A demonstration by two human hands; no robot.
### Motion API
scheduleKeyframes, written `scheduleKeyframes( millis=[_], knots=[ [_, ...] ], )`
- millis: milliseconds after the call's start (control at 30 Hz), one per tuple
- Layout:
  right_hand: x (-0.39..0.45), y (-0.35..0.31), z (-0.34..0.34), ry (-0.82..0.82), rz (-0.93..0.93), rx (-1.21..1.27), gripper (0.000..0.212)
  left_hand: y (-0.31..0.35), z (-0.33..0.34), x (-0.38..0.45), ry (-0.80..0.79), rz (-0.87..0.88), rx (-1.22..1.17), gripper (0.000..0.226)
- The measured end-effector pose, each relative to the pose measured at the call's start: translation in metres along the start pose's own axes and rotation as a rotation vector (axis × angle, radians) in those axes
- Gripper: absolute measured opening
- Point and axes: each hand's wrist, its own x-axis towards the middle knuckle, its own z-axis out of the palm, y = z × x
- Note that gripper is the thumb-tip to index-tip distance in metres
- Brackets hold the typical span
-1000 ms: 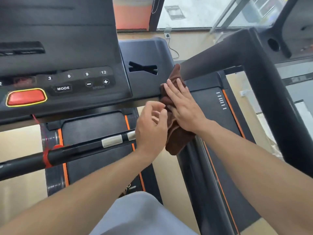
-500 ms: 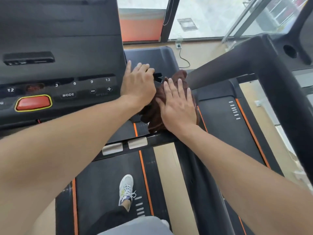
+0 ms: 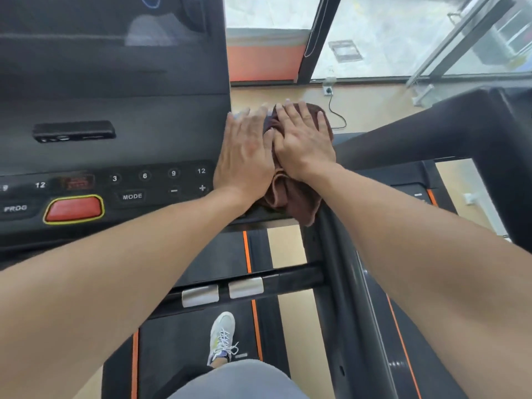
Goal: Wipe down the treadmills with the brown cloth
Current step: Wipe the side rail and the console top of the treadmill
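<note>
Gym floor point(image 3: 288, 249), pale wood, treadmills side by side, windows point(image 3: 374, 33) at twelve o'clock.

Nearest, six o'clock: grey shorts point(image 3: 239, 381) and one white shoe point(image 3: 221, 332) standing on the belt point(image 3: 178, 341), black with orange edge lines. The person stands on the machine being cleaned, likely to reach its top.

Next, centre: crossbar point(image 3: 259, 283) with two silver sensor plates point(image 3: 223, 290), untouched.

Nine o'clock: console point(image 3: 115, 139), dark, with red stop button point(image 3: 73, 208), MODE key and numbered speed keys.

Centre, just right of the console: brown cloth point(image 3: 293, 197), bunched on the console's side tray, its lower fold hanging over the near edge at five o'clock.

Left hand point(image 3: 244, 156): grip spread, fingers straight, flat along the console edge, touching the cloth's left side; judged to steady or guide.

Right hand point(image 3: 302, 142): grip spread, palm pressing down on the cloth, fingers pointing to twelve o'clock; flat pressure suits wiping a broad surface.

Three o'clock: neighbouring treadmill's arm point(image 3: 431, 128), well apart from both hands.

Far: wall socket and cable point(image 3: 334, 110) below the glass.
</note>
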Motion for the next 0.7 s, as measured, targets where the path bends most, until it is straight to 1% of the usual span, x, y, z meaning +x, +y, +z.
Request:
scheduleKeyframes(
  millis=[100, 167, 233, 267, 333, 400, 467, 533, 600, 700],
  knots=[
    [0.025, -0.005, -0.004, 0.061, 0.035, 0.016, 0.057, 0.003, -0.001, 0.002, -0.045, -0.109, -0.09, 0.05],
    [0.043, -0.015, -0.004, 0.111, 0.071, 0.025, 0.049, 0.0, 0.0, 0.003, -0.041, -0.087, -0.062, 0.058],
    [0.063, -0.026, -0.007, 0.157, 0.128, 0.043, 0.049, -0.005, 0.005, 0.005, -0.032, -0.046, -0.042, 0.068],
    [0.069, -0.029, -0.009, 0.15, 0.139, 0.052, 0.05, -0.006, 0.007, 0.005, -0.028, -0.043, -0.04, 0.072],
    [0.07, -0.031, -0.01, 0.098, 0.07, 0.045, 0.051, -0.009, 0.007, 0.006, -0.021, -0.045, -0.048, 0.077],
    [0.057, -0.032, -0.007, 0.054, -0.074, 0.061, 0.049, -0.006, 0.004, 0.006, -0.023, -0.057, -0.056, 0.08],
    [0.033, -0.03, -0.002, 0.022, -0.234, 0.027, 0.055, -0.003, 0.002, 0.006, -0.043, -0.077, -0.037, 0.081],
    [0.01, -0.027, 0.003, 0.002, -0.318, -0.013, 0.061, 0.0, -0.001, 0.005, -0.067, -0.099, -0.023, 0.08],
    [-0.012, -0.026, 0.006, 0.002, -0.305, 0.071, 0.059, 0.003, -0.005, 0.003, -0.092, -0.098, -0.029, 0.077],
    [-0.047, -0.027, 0.001, 0.054, -0.217, 0.303, 0.049, 0.005, -0.013, 0.001, -0.154, -0.105, -0.103, 0.075]
  ],
)
